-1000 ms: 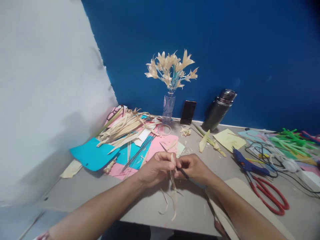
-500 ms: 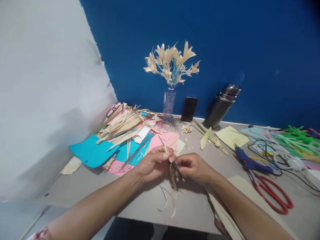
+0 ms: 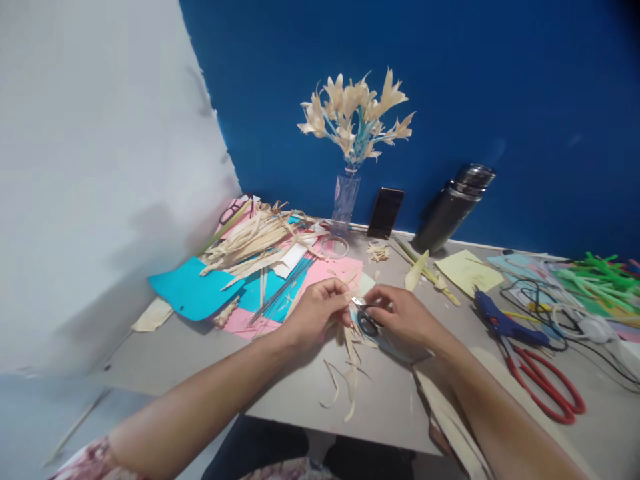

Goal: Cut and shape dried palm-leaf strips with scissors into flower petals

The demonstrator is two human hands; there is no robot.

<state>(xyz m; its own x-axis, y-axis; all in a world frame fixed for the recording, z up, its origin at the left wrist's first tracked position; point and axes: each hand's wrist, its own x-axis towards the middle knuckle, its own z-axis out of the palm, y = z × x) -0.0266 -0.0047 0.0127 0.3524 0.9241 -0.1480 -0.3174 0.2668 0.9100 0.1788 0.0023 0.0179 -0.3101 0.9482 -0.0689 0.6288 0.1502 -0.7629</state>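
Over the front middle of the table, my left hand [image 3: 320, 308] pinches a thin piece of pale dried husk [image 3: 353, 294] between thumb and fingers. My right hand [image 3: 403, 317] is closed on small black-handled scissors [image 3: 367, 324], whose metal part points at the left fingertips. One finger loop shows below the right fingers; the far blade ends are hard to make out. Below the hands, loose curled husk strips [image 3: 351, 387] lie on the table. Further back, husk flowers [image 3: 355, 107] on blue stems stand in a clear bottle [image 3: 345, 203].
A pile of husks [image 3: 250, 240] lies on blue [image 3: 195, 290] and pink paper at left. Behind are a tape ring [image 3: 335, 247], a phone [image 3: 385, 213] and a leaning dark flask [image 3: 453, 210]. At right lie a blue glue gun [image 3: 505, 323], red-handled scissors [image 3: 550, 387] and green pipe cleaners [image 3: 600, 280].
The scissors have turned in my right hand, so a finger loop now shows and the metal part faces the left fingers. My view has shifted slightly.
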